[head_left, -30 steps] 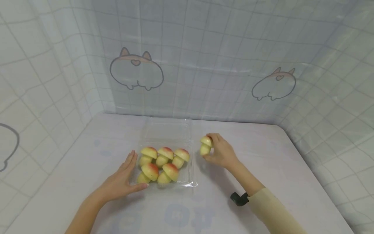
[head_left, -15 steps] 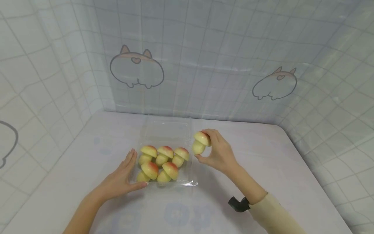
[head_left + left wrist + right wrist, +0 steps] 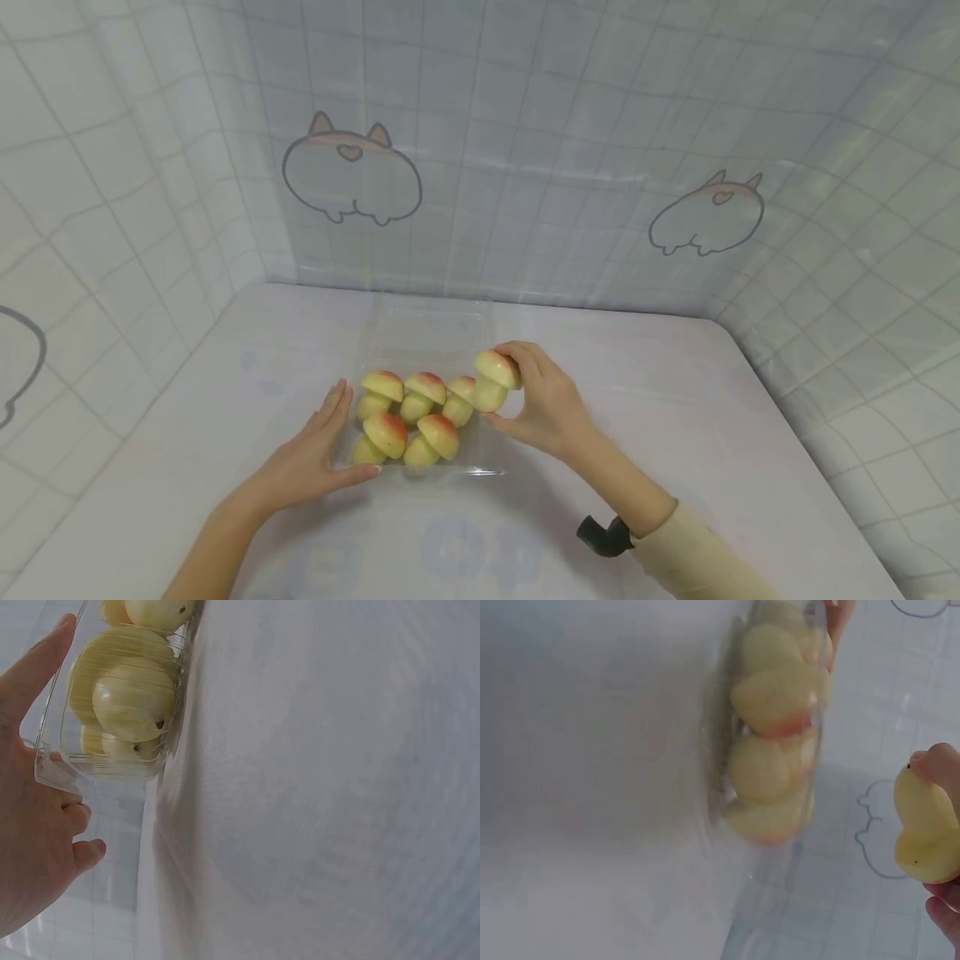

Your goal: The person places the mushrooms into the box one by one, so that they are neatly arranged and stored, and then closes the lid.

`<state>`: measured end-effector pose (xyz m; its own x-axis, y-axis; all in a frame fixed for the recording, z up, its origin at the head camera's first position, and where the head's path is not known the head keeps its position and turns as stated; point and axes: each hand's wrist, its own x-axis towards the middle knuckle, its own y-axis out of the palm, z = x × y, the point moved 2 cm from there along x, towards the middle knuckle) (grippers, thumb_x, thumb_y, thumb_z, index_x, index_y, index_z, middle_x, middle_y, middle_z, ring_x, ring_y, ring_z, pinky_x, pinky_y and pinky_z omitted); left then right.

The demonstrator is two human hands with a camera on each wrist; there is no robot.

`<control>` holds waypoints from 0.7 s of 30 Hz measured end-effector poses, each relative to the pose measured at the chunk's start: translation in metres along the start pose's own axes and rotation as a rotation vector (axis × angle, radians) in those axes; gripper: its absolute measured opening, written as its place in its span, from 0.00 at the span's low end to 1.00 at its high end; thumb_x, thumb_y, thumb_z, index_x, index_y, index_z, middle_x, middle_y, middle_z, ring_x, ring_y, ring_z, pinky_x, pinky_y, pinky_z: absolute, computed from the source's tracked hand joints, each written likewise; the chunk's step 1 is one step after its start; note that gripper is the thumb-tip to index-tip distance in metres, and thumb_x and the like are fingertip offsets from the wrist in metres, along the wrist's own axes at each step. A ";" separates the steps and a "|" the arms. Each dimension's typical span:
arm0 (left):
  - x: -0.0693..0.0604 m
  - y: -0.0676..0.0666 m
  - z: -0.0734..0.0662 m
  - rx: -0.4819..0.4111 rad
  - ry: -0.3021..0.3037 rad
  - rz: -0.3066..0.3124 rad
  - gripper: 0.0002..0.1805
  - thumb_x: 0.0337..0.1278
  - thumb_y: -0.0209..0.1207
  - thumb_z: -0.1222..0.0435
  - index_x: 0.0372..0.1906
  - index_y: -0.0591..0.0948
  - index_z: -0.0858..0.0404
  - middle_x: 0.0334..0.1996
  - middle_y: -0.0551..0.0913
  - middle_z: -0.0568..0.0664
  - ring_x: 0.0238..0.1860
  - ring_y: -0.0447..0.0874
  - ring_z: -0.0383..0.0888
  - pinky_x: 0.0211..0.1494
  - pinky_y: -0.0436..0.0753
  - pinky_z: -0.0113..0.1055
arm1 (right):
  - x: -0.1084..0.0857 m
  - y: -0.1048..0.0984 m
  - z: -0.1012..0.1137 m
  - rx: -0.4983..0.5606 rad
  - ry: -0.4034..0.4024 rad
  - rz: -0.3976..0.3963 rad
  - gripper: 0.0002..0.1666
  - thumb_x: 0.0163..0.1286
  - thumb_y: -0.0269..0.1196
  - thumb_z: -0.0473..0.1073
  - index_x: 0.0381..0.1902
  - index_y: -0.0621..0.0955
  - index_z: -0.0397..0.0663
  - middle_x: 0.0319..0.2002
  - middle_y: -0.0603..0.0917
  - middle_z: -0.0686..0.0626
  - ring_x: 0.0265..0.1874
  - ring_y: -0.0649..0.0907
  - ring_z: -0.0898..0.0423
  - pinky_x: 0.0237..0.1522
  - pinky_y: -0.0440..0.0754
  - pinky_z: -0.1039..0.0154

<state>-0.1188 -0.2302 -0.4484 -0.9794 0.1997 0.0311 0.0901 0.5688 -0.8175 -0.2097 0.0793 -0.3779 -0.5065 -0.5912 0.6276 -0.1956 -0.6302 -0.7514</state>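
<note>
A clear plastic clamshell box [image 3: 480, 457] lies on the table with its lid [image 3: 431, 329] folded back. Several yellow mushroom-shaped pieces [image 3: 423, 396] with reddish caps sit inside in two rows. Above the box's right side, my right hand [image 3: 551, 404] pinches another mushroom-shaped piece [image 3: 491, 390] between thumb and fingers, cap uppermost. It partly covers the back-right piece in the head view. My left hand [image 3: 318, 454] rests at the box's front-left corner, thumb along the front edge and fingers extended along the left side. The left wrist view shows the thumb [image 3: 41, 664] against the clear rim.
The white table [image 3: 712, 433] reaches to a grid-patterned curtain [image 3: 525, 167] on the back and both sides. A black bent piece [image 3: 602, 537] shows beside the right sleeve [image 3: 693, 550].
My right hand has carried the mushroom-shaped piece leftward, from beside the box to above its right side. The left hand has stayed at the box's corner.
</note>
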 end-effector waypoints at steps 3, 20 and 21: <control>-0.001 -0.001 0.000 -0.008 0.004 -0.001 0.65 0.49 0.64 0.39 0.75 0.37 0.68 0.75 0.35 0.64 0.73 0.39 0.65 0.70 0.52 0.62 | -0.005 0.008 0.006 -0.004 -0.009 0.027 0.49 0.39 0.79 0.48 0.59 0.69 0.42 0.54 0.76 0.46 0.50 0.79 0.53 0.51 0.81 0.63; -0.002 -0.001 -0.001 -0.002 -0.005 0.000 0.65 0.49 0.63 0.38 0.76 0.35 0.65 0.76 0.35 0.63 0.73 0.39 0.65 0.69 0.52 0.63 | -0.029 0.030 0.017 -0.089 0.026 0.214 0.41 0.47 0.77 0.56 0.56 0.75 0.47 0.53 0.77 0.50 0.51 0.79 0.53 0.46 0.83 0.60; -0.002 -0.001 -0.002 -0.002 -0.008 0.001 0.65 0.49 0.63 0.38 0.76 0.35 0.65 0.76 0.34 0.62 0.73 0.39 0.65 0.70 0.52 0.63 | -0.029 0.030 0.017 -0.091 0.025 0.220 0.39 0.49 0.76 0.56 0.55 0.76 0.47 0.52 0.78 0.50 0.50 0.80 0.54 0.46 0.83 0.60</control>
<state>-0.1170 -0.2297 -0.4465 -0.9807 0.1939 0.0258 0.0913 0.5704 -0.8163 -0.1865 0.0688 -0.4152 -0.5659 -0.6959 0.4421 -0.1525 -0.4386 -0.8856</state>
